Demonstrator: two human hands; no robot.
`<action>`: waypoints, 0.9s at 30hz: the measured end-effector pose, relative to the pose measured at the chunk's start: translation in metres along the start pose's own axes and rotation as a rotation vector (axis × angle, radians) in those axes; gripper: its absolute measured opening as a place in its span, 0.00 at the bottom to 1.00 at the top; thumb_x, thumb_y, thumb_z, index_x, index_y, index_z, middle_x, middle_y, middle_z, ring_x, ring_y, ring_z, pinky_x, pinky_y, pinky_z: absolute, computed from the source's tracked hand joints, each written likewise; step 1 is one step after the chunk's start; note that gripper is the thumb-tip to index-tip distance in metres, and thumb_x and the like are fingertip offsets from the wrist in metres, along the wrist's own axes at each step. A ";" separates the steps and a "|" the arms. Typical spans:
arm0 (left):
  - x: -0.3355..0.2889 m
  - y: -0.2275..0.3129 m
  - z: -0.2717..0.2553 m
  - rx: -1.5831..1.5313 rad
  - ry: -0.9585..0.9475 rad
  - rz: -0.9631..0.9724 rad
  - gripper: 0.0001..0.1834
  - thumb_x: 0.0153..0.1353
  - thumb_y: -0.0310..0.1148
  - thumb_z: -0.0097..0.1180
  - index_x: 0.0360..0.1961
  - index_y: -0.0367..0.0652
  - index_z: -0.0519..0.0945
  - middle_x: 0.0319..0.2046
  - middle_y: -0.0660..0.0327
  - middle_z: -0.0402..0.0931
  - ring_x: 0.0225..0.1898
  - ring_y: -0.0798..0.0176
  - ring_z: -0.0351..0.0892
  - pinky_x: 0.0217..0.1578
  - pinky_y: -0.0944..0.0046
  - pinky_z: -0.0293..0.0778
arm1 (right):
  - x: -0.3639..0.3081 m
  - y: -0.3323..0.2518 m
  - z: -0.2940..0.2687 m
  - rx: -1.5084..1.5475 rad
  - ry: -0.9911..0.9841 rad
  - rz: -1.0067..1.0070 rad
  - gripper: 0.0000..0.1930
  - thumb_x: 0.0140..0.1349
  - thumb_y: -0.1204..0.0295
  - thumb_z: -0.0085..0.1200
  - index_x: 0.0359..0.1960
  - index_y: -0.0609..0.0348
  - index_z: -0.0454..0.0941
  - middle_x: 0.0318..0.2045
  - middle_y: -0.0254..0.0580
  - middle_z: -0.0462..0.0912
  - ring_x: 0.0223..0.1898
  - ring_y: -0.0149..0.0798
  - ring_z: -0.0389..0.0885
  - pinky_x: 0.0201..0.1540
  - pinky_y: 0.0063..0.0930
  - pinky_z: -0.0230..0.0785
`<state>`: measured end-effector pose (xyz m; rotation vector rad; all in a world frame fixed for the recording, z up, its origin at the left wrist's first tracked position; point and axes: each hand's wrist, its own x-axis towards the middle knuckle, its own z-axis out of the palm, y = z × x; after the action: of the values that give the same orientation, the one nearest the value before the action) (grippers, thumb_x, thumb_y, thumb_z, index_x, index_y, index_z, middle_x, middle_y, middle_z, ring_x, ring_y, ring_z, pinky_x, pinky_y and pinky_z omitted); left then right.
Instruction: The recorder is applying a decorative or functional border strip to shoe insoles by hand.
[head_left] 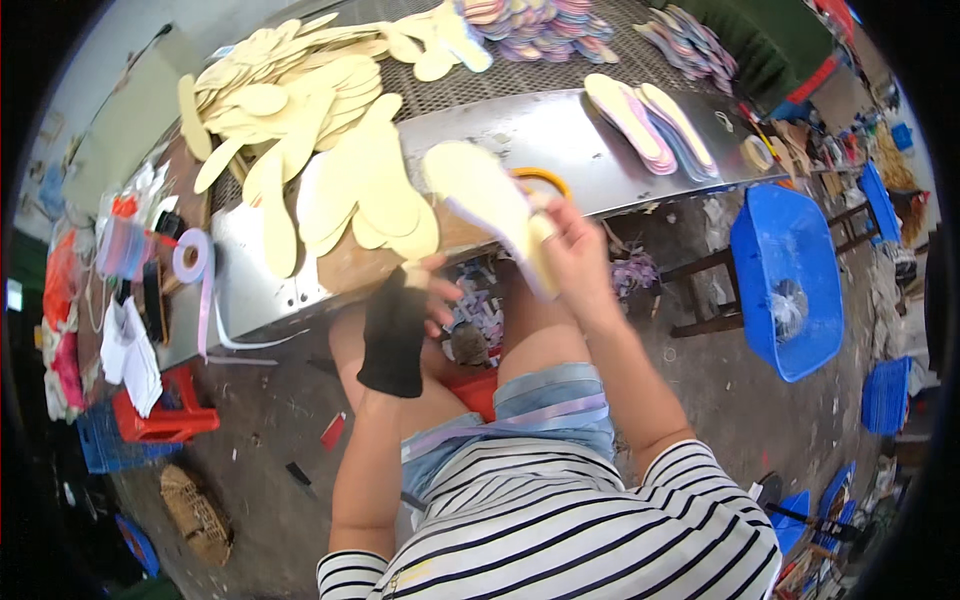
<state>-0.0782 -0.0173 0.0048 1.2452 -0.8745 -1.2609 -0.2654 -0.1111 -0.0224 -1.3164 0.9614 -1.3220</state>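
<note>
My right hand [580, 262] grips a pale yellow insole [470, 185] by its narrow end. A lilac edge shows along the insole, and its wide end tilts up over the table's front edge. My left hand [402, 325], in a black fingerless glove, is held at the table edge with its fingers apart and nothing seen in them. Just beyond that hand lies a fanned group of yellow insoles [375, 190]. A larger heap of yellow insoles [290, 95] covers the table's far left.
Two neat insole stacks [635, 125] lie on the metal tabletop [540, 130], right of a yellow ring [543, 183]. Patterned insoles [545, 25] are heaped at the back. A tape roll [192, 256] sits at left. A blue tub [787, 285] stands at right. Scraps lie beneath the table.
</note>
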 end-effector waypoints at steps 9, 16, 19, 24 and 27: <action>-0.012 -0.044 -0.050 0.033 0.016 -0.125 0.19 0.66 0.43 0.44 0.46 0.37 0.74 0.26 0.61 0.77 0.22 0.73 0.73 0.22 0.75 0.65 | 0.193 -0.038 -0.255 -1.120 0.540 -0.101 0.14 0.54 0.65 0.50 0.40 0.52 0.80 0.34 0.48 0.81 0.35 0.44 0.80 0.39 0.33 0.70; -0.057 -0.028 -0.086 0.126 0.188 -0.166 0.15 0.64 0.40 0.47 0.42 0.41 0.78 0.22 0.68 0.73 0.25 0.74 0.69 0.26 0.73 0.64 | 0.194 -0.004 -0.248 -1.310 0.329 -0.318 0.16 0.57 0.71 0.46 0.46 0.50 0.79 0.42 0.50 0.80 0.44 0.45 0.78 0.46 0.32 0.68; -0.041 -0.012 -0.120 0.537 0.279 0.264 0.09 0.61 0.32 0.50 0.38 0.39 0.78 0.21 0.71 0.67 0.26 0.75 0.65 0.29 0.72 0.64 | 0.163 -0.016 -0.241 -1.029 0.198 -0.397 0.13 0.61 0.73 0.47 0.46 0.63 0.76 0.43 0.43 0.80 0.44 0.35 0.76 0.49 0.25 0.64; -0.030 0.027 -0.237 1.093 1.053 0.521 0.14 0.48 0.37 0.62 0.35 0.44 0.76 0.28 0.57 0.74 0.32 0.54 0.75 0.34 0.57 0.70 | 0.097 -0.011 -0.086 -0.652 -0.211 -0.279 0.11 0.64 0.76 0.44 0.44 0.67 0.75 0.42 0.38 0.77 0.45 0.29 0.72 0.48 0.21 0.63; -0.002 0.045 -0.275 1.322 1.203 0.315 0.28 0.41 0.51 0.66 0.38 0.43 0.75 0.35 0.52 0.76 0.40 0.50 0.74 0.41 0.53 0.70 | 0.056 -0.013 -0.010 -0.444 -0.338 -0.116 0.09 0.63 0.77 0.45 0.42 0.64 0.76 0.39 0.37 0.77 0.41 0.28 0.73 0.46 0.21 0.64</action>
<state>0.1967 0.0304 0.0014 2.3000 -0.8421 0.6203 -0.2723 -0.1640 0.0008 -1.8895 0.9808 -0.9516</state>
